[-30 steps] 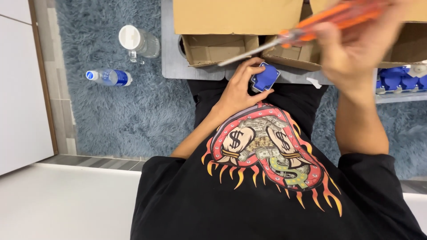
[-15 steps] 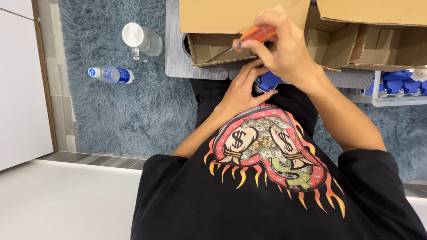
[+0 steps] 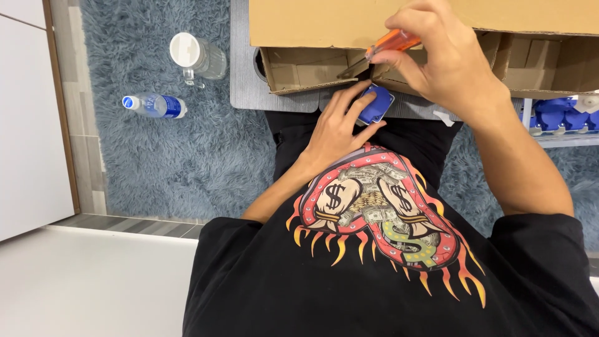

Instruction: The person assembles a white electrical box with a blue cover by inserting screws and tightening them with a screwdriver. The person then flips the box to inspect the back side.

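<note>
A small blue rectangular block [image 3: 376,104] with rounded corners sits tilted at the near edge of the grey worktop [image 3: 274,93], pinched in the left hand [image 3: 337,128]. An orange-handled screwdriver [image 3: 390,45], gripped in the right hand [image 3: 446,59], slants down, its dark shaft pointing just above the block.

Below me I see a shaggy grey-blue rug [image 3: 181,156] carrying a lidded clear jar [image 3: 198,59] and a water bottle [image 3: 154,105] lying on its side just beside it, while the grey tabletop [image 3: 274,100] at the rug's edge bears open cardboard boxes [image 3: 312,68].
</note>
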